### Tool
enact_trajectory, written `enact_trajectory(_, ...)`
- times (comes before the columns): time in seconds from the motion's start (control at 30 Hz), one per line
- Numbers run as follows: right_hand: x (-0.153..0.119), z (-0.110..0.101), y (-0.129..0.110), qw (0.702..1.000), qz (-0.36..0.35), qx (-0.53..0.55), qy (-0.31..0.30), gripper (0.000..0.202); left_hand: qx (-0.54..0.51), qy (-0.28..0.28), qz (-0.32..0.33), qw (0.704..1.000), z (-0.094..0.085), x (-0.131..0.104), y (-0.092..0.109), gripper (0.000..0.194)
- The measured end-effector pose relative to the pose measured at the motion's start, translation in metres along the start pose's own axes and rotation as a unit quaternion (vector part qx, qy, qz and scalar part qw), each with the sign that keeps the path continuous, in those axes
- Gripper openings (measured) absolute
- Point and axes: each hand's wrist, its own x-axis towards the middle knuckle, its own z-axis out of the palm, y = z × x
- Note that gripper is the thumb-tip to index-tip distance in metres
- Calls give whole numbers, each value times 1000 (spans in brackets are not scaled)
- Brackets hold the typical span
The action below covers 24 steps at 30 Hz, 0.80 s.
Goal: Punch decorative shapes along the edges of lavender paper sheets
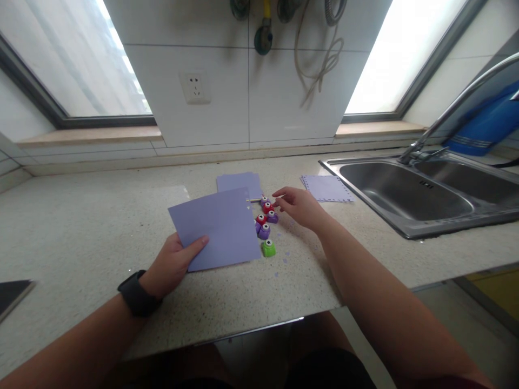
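- The left hand [172, 265], a dark watch [137, 294] on its wrist, pinches the near-left corner of a lilac sheet [219, 227].
- The sheet lies almost flat just above the table [81, 227], its long axis running left to right, tilted slightly up to the right.
- Behind it lies a paper stack [239, 183].
- Small punches [265, 221] cluster by the sheet's right edge, green nearest.
- The right hand [298, 205], fingers loosely open and empty, reaches the punches.
- Right: a punched sheet [326, 188], then the sink [405, 194].
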Motion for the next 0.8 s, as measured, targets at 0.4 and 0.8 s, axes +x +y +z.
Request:
enact_trajectory(0.4, 1, -3, 3, 1000, 6, 11, 9, 15, -14, -5, -3, 1000, 2, -2, 4, 60)
enact_trajectory(0.8, 3, -4, -3, 999, 24, 25, 13, 10, -42, -3, -12, 999, -2, 2, -5, 60)
